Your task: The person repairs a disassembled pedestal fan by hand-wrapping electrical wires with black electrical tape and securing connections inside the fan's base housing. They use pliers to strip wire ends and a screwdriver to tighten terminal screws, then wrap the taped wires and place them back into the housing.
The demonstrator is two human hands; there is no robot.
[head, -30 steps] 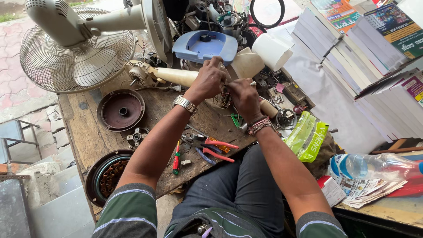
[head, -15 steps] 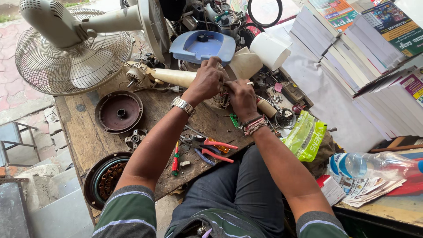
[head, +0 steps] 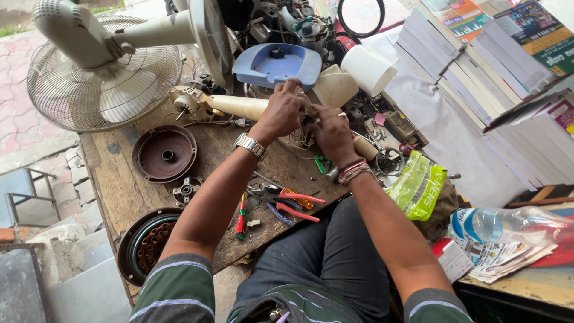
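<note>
Two hands meet over the middle of your wooden workbench. Your left hand, with a silver wristwatch on its wrist, curls its fingers shut around a small part that is mostly hidden, so you cannot tell what kind of part it is. Your right hand, with red thread bands on its wrist, pinches the same part from the 3 o'clock side, fingers closed tight. The two hands touch each other.

At 12 o'clock from your hands lies a blue plastic base, and a cream fan pole lies at 9 o'clock, just beside your left hand. A big cream fan with a wire cage stands at 10 o'clock, well apart. A dark round motor cover lies at 8 o'clock, and a round motor shell with copper windings sits near the table edge at 7 o'clock. Red-handled pliers and a small red and green screwdriver lie at 6 o'clock, between your arms. A yellow-green plastic bag lies at 4 o'clock, with a clear water bottle farther out. Stacks of books fill the 2 o'clock side.
</note>
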